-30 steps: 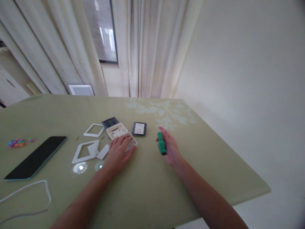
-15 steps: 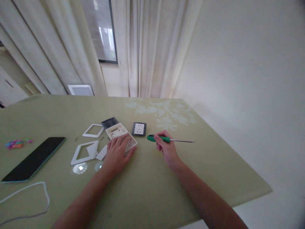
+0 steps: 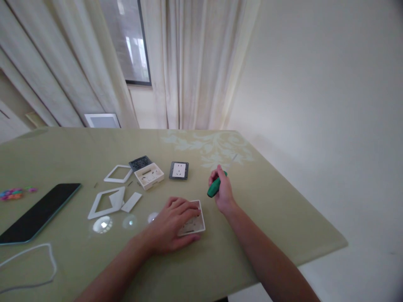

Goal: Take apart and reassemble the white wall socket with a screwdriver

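Note:
My left hand (image 3: 172, 224) lies over a white square socket part (image 3: 195, 222) on the green table (image 3: 258, 218), fingers curled on its top, near the front edge. My right hand (image 3: 223, 192) is closed round a green-handled screwdriver (image 3: 214, 187), its thin shaft pointing up and away to the right. A second white box part (image 3: 149, 175), a dark grid part (image 3: 140, 162) and a black-framed socket face (image 3: 179, 170) lie behind my left hand.
Two white square frames (image 3: 118, 173) (image 3: 105, 202) and a flat white piece (image 3: 131, 201) lie to the left, with small screws between them. A black tablet (image 3: 36, 212), a white cable (image 3: 28, 264) and coloured bits (image 3: 14, 193) sit at far left. Curtains (image 3: 189, 63) hang behind.
My left hand slid the white socket part toward me and to the right, away from the other parts. My right hand turned the screwdriver so its shaft points up and away.

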### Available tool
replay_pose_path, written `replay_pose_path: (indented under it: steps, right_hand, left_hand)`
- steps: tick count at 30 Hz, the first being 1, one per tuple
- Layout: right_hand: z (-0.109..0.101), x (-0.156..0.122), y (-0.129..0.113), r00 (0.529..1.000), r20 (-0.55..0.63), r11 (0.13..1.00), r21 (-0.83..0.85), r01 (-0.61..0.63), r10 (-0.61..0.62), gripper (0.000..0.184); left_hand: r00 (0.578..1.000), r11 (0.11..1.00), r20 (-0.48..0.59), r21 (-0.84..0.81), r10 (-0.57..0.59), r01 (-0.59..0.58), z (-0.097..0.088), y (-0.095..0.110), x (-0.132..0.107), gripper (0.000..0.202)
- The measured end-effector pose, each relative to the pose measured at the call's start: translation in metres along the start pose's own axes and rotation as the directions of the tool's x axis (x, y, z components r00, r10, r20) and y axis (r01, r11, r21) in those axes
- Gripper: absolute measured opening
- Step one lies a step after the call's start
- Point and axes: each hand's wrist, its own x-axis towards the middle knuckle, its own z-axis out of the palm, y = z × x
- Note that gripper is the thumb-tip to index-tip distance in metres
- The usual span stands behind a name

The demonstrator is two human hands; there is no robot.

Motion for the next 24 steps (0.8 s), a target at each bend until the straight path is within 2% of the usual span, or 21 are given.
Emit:
replay_pose_path:
  steps: [3, 5, 7, 8, 12, 14, 16, 19, 24]
  right_hand:
    - [-0.003, 0.006, 0.004, 1.0, -0.03, 1.0, 0.009, -0.006, 0.006, 0.058]
    - [-0.004, 0.01, 0.006, 0.998, -0.059, 0.999, 0.028, -0.025, 0.026, 0.059]
    - [-0.005, 0.013, 0.008, 0.994, -0.086, 0.997, 0.05, -0.059, 0.063, 0.058]
    - [-0.005, 0.015, 0.009, 0.992, -0.098, 0.995, 0.059, -0.077, 0.083, 0.058]
    - [-0.006, 0.017, 0.013, 0.981, -0.127, 0.987, 0.086, -0.134, 0.144, 0.053]
    - [-0.007, 0.017, 0.015, 0.978, -0.133, 0.984, 0.098, -0.146, 0.159, 0.051]
    - [-0.007, 0.017, 0.017, 0.975, -0.139, 0.981, 0.111, -0.156, 0.171, 0.049]
    - [-0.006, 0.018, 0.019, 0.97, -0.147, 0.976, 0.127, -0.176, 0.194, 0.046]
    - [-0.005, 0.018, 0.021, 0.964, -0.146, 0.97, 0.139, -0.201, 0.221, 0.044]
  left_hand:
    - [0.999, 0.996, -0.049, -0.091, -0.006, 0.002, -0.005, 0.002, 0.006, 0.046]
    - [0.983, 0.993, -0.141, -0.047, -0.119, 0.113, -0.011, -0.009, 0.016, 0.041]
    - [0.941, 0.95, -0.209, 0.112, -0.266, 0.293, -0.019, -0.03, 0.033, 0.039]
    - [0.928, 0.904, -0.186, 0.23, -0.324, 0.361, -0.024, -0.042, 0.043, 0.041]
    - [0.897, 0.839, -0.1, 0.323, -0.43, 0.438, -0.044, -0.093, 0.08, 0.081]
    - [0.881, 0.826, -0.02, 0.34, -0.472, 0.45, -0.05, -0.112, 0.091, 0.084]
    - [0.873, 0.826, 0.05, 0.351, -0.486, 0.44, -0.053, -0.125, 0.096, 0.07]
    - [0.868, 0.832, 0.096, 0.353, -0.486, 0.427, -0.05, -0.132, 0.097, 0.054]
    - [0.858, 0.82, 0.084, 0.355, -0.507, 0.45, -0.038, -0.121, 0.093, 0.084]
